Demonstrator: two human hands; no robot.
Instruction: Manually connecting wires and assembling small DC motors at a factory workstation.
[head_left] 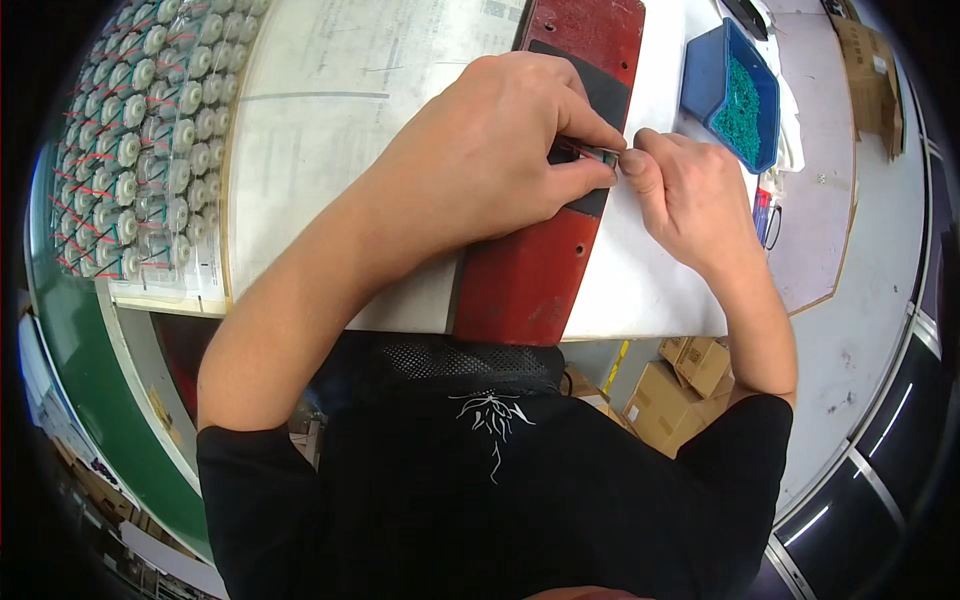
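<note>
Over the red board (520, 285), my left hand (515, 140) is closed, its thumb and forefinger pinching a small part with thin wires (600, 153). Part of a red strand and a greenish bit show between the fingertips; the rest is covered by the hand. My right hand (695, 195) is closed too, thumb against curled forefinger, right at the tip of that part. Whatever its fingertips grip is too small to make out. Beneath the left hand lies a black pad (602, 95) on the board.
Far right on the table stands a blue bin (706, 75) of tiny green pieces (742, 112). At the left, clear trays (150, 150) carry rows of round white parts with red and green wires. Printed sheets (330, 90) cover the tabletop; cardboard boxes (665, 405) sit below it.
</note>
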